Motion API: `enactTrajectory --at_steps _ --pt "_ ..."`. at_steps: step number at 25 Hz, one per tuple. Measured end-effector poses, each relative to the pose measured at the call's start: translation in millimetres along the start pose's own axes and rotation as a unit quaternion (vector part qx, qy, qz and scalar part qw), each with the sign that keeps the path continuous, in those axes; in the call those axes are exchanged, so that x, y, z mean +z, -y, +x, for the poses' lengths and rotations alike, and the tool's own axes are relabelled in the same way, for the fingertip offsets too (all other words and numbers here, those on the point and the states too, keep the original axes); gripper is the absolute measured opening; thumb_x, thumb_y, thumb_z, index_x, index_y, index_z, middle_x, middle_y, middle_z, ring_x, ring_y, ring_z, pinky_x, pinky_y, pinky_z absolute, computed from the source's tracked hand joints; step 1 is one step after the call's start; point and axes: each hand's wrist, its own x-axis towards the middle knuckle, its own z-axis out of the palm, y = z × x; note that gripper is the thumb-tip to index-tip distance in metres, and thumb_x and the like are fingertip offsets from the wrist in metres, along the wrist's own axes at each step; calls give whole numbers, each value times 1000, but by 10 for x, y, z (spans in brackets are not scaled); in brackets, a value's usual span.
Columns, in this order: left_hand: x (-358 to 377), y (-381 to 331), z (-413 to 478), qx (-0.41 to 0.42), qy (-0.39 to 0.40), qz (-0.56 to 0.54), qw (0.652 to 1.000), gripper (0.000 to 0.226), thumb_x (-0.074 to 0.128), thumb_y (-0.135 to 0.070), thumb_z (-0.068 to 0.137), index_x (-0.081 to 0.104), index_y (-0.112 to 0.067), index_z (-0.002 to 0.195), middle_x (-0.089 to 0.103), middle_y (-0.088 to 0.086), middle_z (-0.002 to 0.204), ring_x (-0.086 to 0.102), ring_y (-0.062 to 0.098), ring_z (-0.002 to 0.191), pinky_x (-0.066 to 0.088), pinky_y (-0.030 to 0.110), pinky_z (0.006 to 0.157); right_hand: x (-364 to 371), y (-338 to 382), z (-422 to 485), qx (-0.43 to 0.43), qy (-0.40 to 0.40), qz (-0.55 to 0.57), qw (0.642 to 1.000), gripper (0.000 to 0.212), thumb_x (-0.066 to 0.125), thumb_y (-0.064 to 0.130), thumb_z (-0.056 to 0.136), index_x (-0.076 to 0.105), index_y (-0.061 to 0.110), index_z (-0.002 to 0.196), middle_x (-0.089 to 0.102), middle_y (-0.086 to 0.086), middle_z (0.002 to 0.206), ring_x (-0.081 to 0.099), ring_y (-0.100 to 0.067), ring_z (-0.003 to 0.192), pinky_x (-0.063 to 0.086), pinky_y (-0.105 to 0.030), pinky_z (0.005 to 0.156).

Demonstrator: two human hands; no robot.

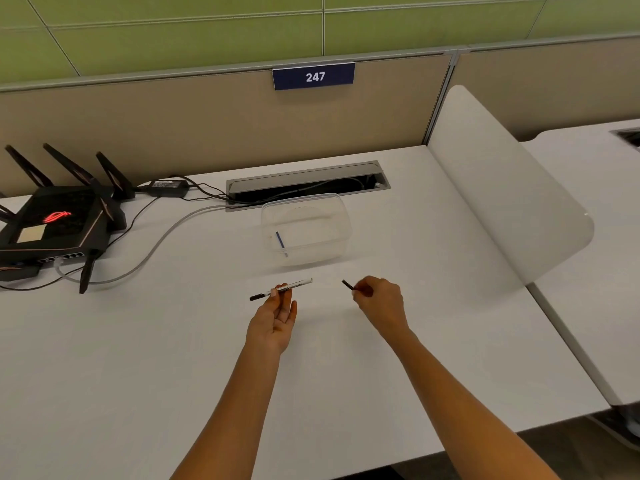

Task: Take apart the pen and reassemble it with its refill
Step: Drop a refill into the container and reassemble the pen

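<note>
Near the clear tub (306, 230), the left hand (273, 320), palm up, pinched the pen barrel (282, 289) while the right hand (379, 303), knuckles up, gripped a dark piece (348, 285).

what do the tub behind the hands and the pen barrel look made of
The tub looks like clear, slightly frosted plastic: the desk and a blue refill inside show through its walls. The pen barrel, in the left hand, looks like smooth white plastic with dark print and a black end; it is too small to be sure.
</note>
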Motion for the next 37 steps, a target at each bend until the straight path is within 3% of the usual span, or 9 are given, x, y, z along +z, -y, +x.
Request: enactTrajectory --at_steps 3,6,12,19,29,37 --pt "35 -27 8 4 -6 -6 1000 6 58 -13 93 62 -8 92 75 1 71 67 13 86 48 34 94 -16 275 -81 -36 -7 90 995 10 69 13 79 75 18 85 71 8 77 67 -5 74 53 -18 71" --pt "62 -52 8 9 -10 -11 1000 5 58 -12 94 60 -8 91 75 1 67 67 14 86 48 35 93 -50 455 -149 -52 -3 133 990 10 70 14 79 77 20 84 72 11 76 68 -1 76 54 -19 76" --pt "79 -93 -9 20 -10 -6 1000 6 59 -13 93 62 -8 92 71 4 89 68 15 86 48 35 94 -91 640 -220 -83 9 129 988 9 71 14 79 76 21 82 70 15 72 68 -2 73 56 -21 75" --pt "76 -110 -59 25 -4 1 1000 5 59 -12 93 63 -8 92 71 5 91 69 16 85 49 35 92 -89 688 -226 -112 19 86 990 10 71 14 79 76 20 85 65 22 71 65 6 70 54 -16 73" --pt "42 -139 -104 61 -5 30 998 6 61 -13 92 65 -9 89 70 4 91 68 16 84 48 34 89 -134 731 -231 -168 31 1 985 12 67 11 82 76 14 91 72 -3 87 66 -18 77 56 -39 78" --pt "35 -107 -151 77 3 73 994 6 64 -15 90 67 -9 92 76 1 76 73 11 72 52 30 79 -123 756 -263 -220 39 -43 974 12 66 11 83 75 14 91 70 -5 89 64 -21 79 54 -41 78"
